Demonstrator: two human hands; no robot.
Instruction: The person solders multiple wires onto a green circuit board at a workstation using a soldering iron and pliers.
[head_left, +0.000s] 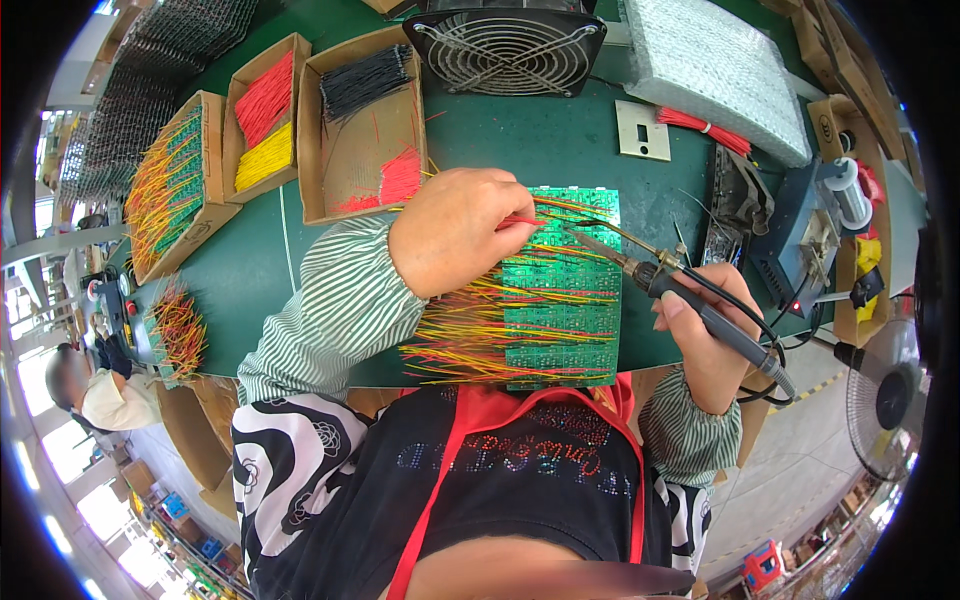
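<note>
A green circuit board panel (560,358) lies on the bench in front of me, with many red and yellow wires (455,335) running out to its left. Over the panel's upper left part, my left hand (460,230) is closed on a red wire (520,220); how many wires it pinches is hidden by the fingers. My right hand (705,345) grips a soldering iron (735,338) by its dark handle, with a thin metal feed tube (625,238) alongside the tip. The iron's tip points left, close to the red wire's end above the board; I cannot tell whether they touch.
Cardboard boxes at the upper left hold red wires (265,98), yellow wires (266,158), black wires (365,80) and wired boards (180,185). A black fan (505,55) stands at the back. Rightward are a bubble-wrapped package (715,75) and a blue soldering unit (800,240). Another person (110,395) sits far left.
</note>
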